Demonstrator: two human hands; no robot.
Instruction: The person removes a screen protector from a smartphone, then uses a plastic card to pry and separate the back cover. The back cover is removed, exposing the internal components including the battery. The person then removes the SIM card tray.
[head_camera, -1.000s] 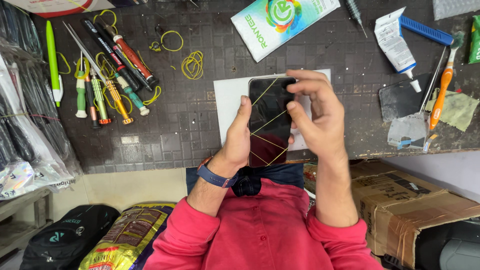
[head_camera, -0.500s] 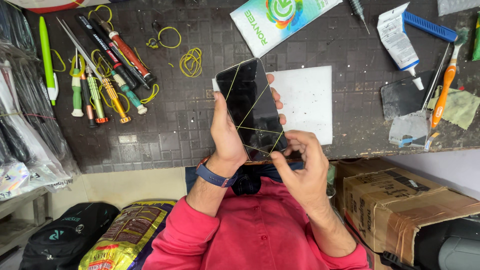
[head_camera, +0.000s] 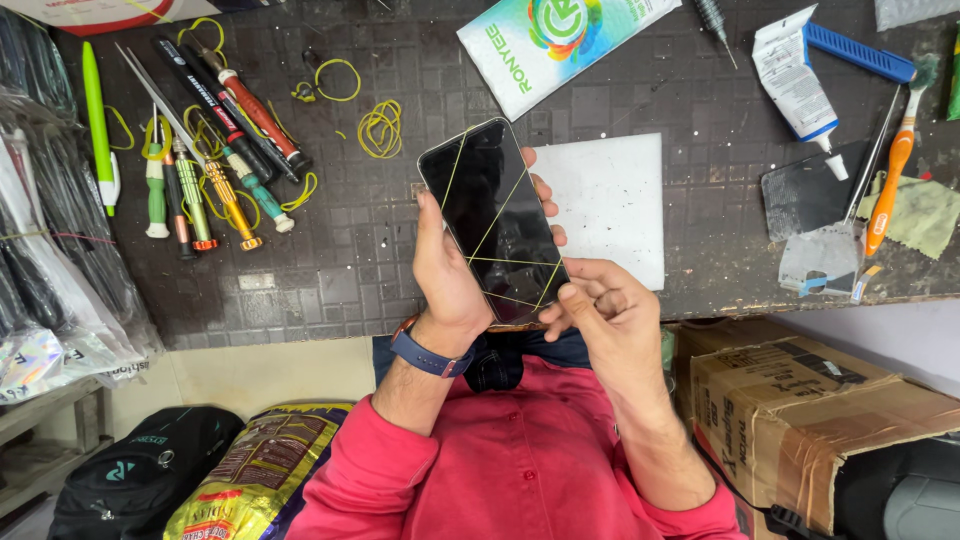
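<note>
Head view: glossy, apparently rubber-banded black phone (head_camera: 492, 220), held.

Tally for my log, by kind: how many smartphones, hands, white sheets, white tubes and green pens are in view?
smartphone: 1
hands: 2, left hand and right hand
white sheet: 1
white tube: 1
green pen: 1
Total: 6

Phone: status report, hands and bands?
Left hand grips smartphone from behind. Right hand pinches its lower corner. Yellow rubber bands cross the dark screen. Nothing in the way.
</note>
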